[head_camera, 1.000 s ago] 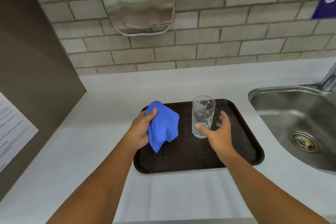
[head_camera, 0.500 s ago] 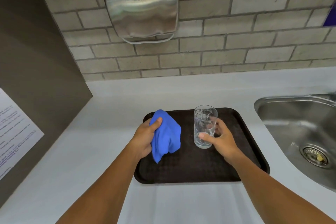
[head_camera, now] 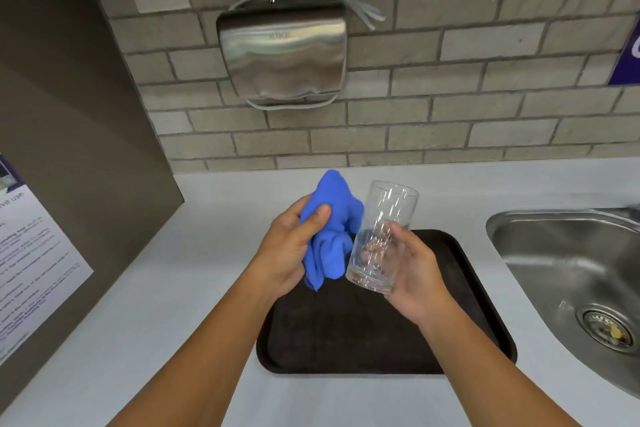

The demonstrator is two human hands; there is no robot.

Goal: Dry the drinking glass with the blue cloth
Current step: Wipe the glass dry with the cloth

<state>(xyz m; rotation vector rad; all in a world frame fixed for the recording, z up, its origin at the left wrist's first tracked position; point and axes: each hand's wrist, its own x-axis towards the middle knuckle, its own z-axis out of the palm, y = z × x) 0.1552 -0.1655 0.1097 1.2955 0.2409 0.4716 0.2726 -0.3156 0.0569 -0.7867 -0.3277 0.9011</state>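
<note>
Lifted off the tray (head_camera: 478, 340), the drinking glass (head_camera: 382, 236) sits clasped in our right hand (head_camera: 412, 267); left hand (head_camera: 287, 250) grips the bunched blue cloth (head_camera: 332, 222); next, push cloth inside, rotate gently.

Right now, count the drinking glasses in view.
1: the drinking glass is held tilted in the right hand above the tray, beside the blue cloth. None seems hidden.

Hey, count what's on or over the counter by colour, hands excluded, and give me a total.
Blue: 1, the blue cloth
Clear: 1, the drinking glass
Dark brown: 1, the tray
Steel: 1, the sink
Total: 4
</note>
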